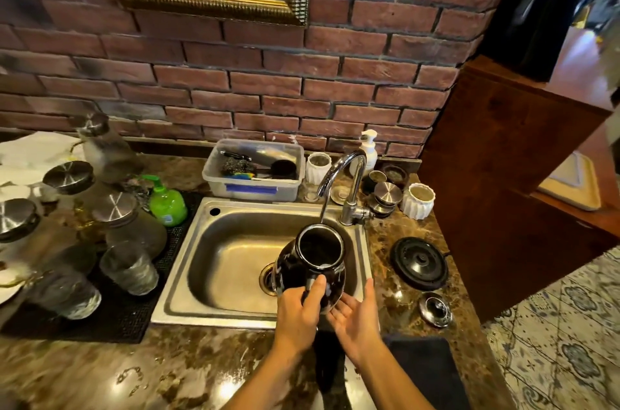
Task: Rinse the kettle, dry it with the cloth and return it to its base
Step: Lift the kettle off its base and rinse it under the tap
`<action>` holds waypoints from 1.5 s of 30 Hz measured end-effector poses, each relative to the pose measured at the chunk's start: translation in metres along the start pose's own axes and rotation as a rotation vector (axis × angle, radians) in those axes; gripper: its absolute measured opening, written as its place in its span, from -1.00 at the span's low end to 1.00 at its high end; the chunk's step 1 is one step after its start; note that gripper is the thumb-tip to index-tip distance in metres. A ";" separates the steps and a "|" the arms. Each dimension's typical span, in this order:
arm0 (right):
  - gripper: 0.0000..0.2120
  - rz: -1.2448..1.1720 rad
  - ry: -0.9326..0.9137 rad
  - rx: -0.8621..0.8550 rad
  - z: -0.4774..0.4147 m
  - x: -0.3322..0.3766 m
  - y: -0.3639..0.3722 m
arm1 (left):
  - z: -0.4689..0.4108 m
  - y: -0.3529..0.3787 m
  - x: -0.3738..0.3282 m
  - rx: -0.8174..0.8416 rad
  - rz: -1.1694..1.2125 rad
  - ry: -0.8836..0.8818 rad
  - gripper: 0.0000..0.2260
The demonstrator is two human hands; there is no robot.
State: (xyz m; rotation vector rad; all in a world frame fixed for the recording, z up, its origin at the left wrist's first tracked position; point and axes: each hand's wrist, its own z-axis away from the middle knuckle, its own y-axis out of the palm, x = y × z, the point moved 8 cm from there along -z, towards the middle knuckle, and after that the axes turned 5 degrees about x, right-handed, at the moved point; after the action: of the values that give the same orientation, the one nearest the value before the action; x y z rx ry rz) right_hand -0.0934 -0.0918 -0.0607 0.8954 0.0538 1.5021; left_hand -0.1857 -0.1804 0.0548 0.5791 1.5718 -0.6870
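Note:
A dark glossy kettle (312,262) with its lid off is held tilted over the steel sink (208,305), its open mouth under the chrome tap (349,174). A thin stream of water runs from the spout into the opening. My left hand (298,312) grips the kettle's handle. My right hand (357,319) is spread palm-up under the kettle's lower right side, touching or nearly touching it. The round black base (420,262) sits on the counter right of the sink. The kettle's lid (435,309) lies in front of it. A dark cloth (422,366) lies at the counter's front edge.
Several glass jars with steel lids and glasses (129,267) crowd a black mat left of the sink. A green soap bottle (166,203) and a plastic tub (255,171) of scrubbers stand behind it. White ribbed cups (417,201) stand by the tap. A wooden partition rises at right.

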 end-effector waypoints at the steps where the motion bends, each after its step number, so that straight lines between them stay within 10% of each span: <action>1: -0.17 -0.001 -0.004 -0.008 0.002 -0.004 0.003 | 0.001 -0.005 0.001 0.012 -0.007 -0.001 -0.54; 45: -0.18 -0.002 0.094 -0.027 -0.082 0.002 0.008 | -0.079 -0.013 0.057 -0.043 0.033 -0.250 -0.58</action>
State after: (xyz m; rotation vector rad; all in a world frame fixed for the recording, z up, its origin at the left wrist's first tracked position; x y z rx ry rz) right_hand -0.1448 -0.0530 -0.1118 0.8030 0.1028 1.5390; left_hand -0.2559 -0.1345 0.0040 0.4667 1.3384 -0.6723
